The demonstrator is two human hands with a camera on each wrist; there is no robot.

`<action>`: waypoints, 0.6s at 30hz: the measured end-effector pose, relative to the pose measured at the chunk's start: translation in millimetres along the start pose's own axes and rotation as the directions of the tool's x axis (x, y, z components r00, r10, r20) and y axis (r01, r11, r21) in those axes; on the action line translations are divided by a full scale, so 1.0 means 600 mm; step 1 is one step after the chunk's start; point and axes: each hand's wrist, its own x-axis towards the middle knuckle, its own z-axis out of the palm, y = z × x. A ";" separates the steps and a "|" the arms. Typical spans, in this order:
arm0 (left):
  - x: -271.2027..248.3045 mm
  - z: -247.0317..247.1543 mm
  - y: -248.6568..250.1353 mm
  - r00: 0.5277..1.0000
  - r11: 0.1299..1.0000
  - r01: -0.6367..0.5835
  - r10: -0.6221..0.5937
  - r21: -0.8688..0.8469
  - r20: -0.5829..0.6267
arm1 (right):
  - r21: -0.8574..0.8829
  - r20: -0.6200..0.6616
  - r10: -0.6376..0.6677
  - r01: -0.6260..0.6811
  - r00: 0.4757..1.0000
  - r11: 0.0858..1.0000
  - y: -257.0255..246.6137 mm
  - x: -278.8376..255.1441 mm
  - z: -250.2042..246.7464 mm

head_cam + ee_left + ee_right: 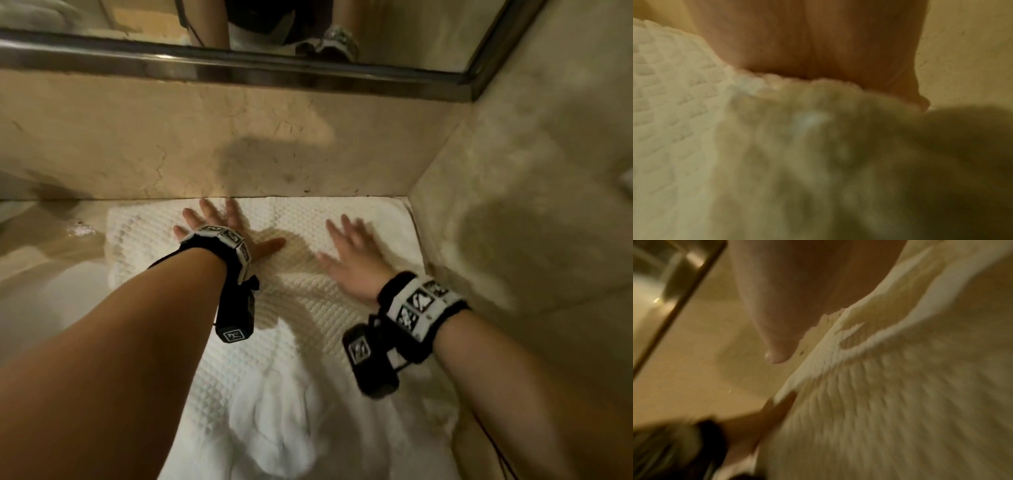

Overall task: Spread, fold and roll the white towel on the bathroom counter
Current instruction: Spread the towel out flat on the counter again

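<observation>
The white waffle-textured towel (301, 298) lies spread across the beige counter, its far edge against the back wall and its near part bunched into folds. My left hand (222, 228) presses flat on the far left part of the towel, fingers straight and splayed. My right hand (352, 253) lies flat on the far right part, fingers spread too. In the left wrist view the palm (807, 40) sits on the towel (674, 97). The right wrist view is blurred, showing a thumb (777, 337) over the towel (900, 386).
A stone back wall (171, 137) with a metal-framed mirror (239, 68) rises just behind the towel. A side wall (531, 171) closes the right. A sink basin (68, 294) lies at the left, with wet counter (80, 229) beside it.
</observation>
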 end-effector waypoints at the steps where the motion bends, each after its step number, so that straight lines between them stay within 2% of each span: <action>1: -0.002 0.000 0.000 1.000 1.000 -0.003 0.003 -0.001 -0.004 | -0.063 0.040 -0.048 0.050 0.998 0.997 -0.001 -0.022 0.027; 2: -0.003 0.000 0.000 1.000 1.000 -0.008 0.008 -0.003 -0.009 | -0.141 0.060 -0.069 0.077 0.996 0.987 0.005 -0.038 0.051; 4: -0.004 -0.001 0.000 1.000 1.000 -0.013 0.013 -0.010 -0.013 | -0.263 0.011 -0.057 0.058 0.998 0.963 0.029 -0.051 0.083; 7: -0.002 -0.003 0.000 0.999 1.000 -0.018 0.018 -0.009 -0.029 | -0.270 -0.077 -0.010 -0.012 0.997 0.963 0.051 -0.040 0.085; 11: -0.018 0.011 0.004 0.998 0.998 -0.052 0.053 0.023 -0.046 | -0.292 -0.008 0.007 -0.009 1.000 0.956 0.050 -0.027 0.077; 13: -0.039 0.017 0.012 0.996 0.995 -0.086 0.086 0.045 -0.016 | -0.296 0.050 0.028 -0.012 0.998 0.955 0.051 -0.027 0.067; 15: -0.069 0.024 0.014 0.994 0.992 -0.106 0.104 0.070 0.027 | -0.248 0.081 0.063 -0.041 0.995 0.968 0.038 -0.041 0.052; 18: -0.114 0.030 0.004 0.992 0.983 -0.122 0.117 0.140 0.045 | 0.012 0.037 0.147 -0.148 0.988 0.989 0.026 -0.082 0.042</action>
